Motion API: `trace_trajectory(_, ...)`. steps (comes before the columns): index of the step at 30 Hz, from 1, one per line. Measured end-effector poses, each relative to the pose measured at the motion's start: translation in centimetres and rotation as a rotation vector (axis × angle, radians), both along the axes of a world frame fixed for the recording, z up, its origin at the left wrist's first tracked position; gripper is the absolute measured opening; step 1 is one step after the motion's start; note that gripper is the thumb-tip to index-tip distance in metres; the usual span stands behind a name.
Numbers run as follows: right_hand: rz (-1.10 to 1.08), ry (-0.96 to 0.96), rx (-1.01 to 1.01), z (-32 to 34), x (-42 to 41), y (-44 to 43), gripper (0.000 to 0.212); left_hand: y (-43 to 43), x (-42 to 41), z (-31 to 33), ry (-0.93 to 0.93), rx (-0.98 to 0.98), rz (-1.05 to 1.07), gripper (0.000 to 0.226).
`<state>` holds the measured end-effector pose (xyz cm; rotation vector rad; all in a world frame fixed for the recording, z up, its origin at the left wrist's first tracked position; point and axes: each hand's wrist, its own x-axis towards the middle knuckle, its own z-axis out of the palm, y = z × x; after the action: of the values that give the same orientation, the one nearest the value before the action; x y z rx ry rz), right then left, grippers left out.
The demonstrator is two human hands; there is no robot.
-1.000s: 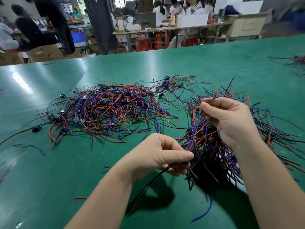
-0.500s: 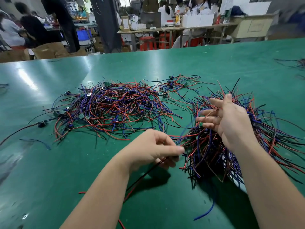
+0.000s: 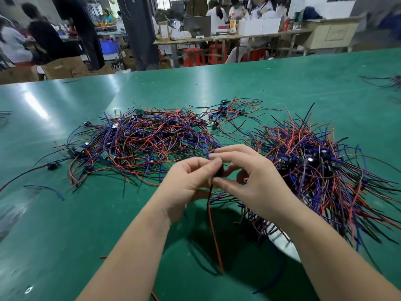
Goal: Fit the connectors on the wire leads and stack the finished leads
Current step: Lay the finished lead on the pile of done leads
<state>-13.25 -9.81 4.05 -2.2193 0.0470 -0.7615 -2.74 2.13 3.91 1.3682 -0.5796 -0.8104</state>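
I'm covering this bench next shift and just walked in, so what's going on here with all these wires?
A person works at a green table. Their left hand and right hand meet in a pinching grip on a small black part, from which a red-and-black lead hangs down toward the table. A left heap of wires lies beyond the hands and a right heap beside the right arm. Whether the part is fully seated cannot be told.

A glossy green table (image 3: 282, 83) fills the foreground. Beyond it stand a dark pillar (image 3: 138, 33), red stools (image 3: 193, 57), cardboard boxes (image 3: 65, 67) and a blue crate (image 3: 108, 46). People in white (image 3: 217, 13) sit at a long wooden table (image 3: 217, 38) bearing a monitor (image 3: 197, 26).
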Motion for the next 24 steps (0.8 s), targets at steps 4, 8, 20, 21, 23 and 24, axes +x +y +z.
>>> trace_trajectory(4,-0.117,-0.149,-0.058,0.4,-0.2,0.1,0.026,0.3,0.0,0.0,-0.102,0.017,-0.036,0.029)
trace_trajectory(8,-0.338,-0.501,-0.171,1.6,-1.1,-1.1,0.019,1.4,2.7,-0.3,-0.352,0.148,0.268,0.028)
trace_trajectory(20,-0.856,0.468,-0.072,2.4,-3.6,-6.1,0.016,3.4,6.6,-3.2,-0.964,0.986,0.560,0.041)
trace_trajectory(21,-0.903,0.501,-0.096,2.5,-3.6,-6.0,0.017,3.4,6.6,-3.1,-0.980,1.006,0.545,0.035)
trace_trajectory(23,-0.981,0.418,-0.137,2.6,-3.4,-5.7,0.015,3.5,6.4,-3.0,-0.976,0.991,0.530,0.021)
trace_trajectory(24,-0.980,0.352,-0.145,2.5,-3.2,-5.5,0.016,3.5,6.4,-2.9,-0.964,0.969,0.536,0.016)
